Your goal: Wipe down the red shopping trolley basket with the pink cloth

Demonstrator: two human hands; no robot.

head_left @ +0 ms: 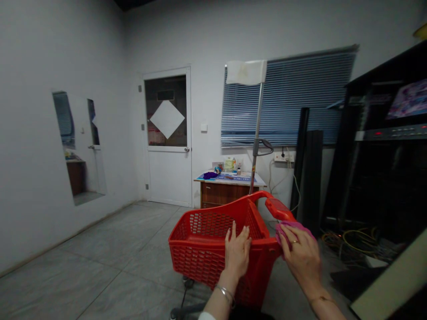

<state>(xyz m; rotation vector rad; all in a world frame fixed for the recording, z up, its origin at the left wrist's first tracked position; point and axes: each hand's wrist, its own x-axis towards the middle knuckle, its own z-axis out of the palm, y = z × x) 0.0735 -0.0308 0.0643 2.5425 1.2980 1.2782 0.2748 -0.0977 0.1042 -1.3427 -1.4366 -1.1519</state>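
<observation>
A red plastic shopping cart [196, 260] stands right in front of me, with perforated basket walls and a handle [279, 209] at its right end. My right hand [300, 253] is closed on a pink cloth [308, 230] and presses it to the cart where the handle meets the rim. Part of the cloth is hidden under the fingers. My left hand [237, 249] lies over the near side rim of the basket, fingers stretched out and somewhat apart. No goods show inside the basket.
Behind the cart is a wooden desk [220, 194] with a purple cloth [210, 175] and small bottles. A metal pole [259, 115] with a white sign rises beside it. Loose cables [356, 242] lie by the dark rack at right. A white door [169, 175] is at the back.
</observation>
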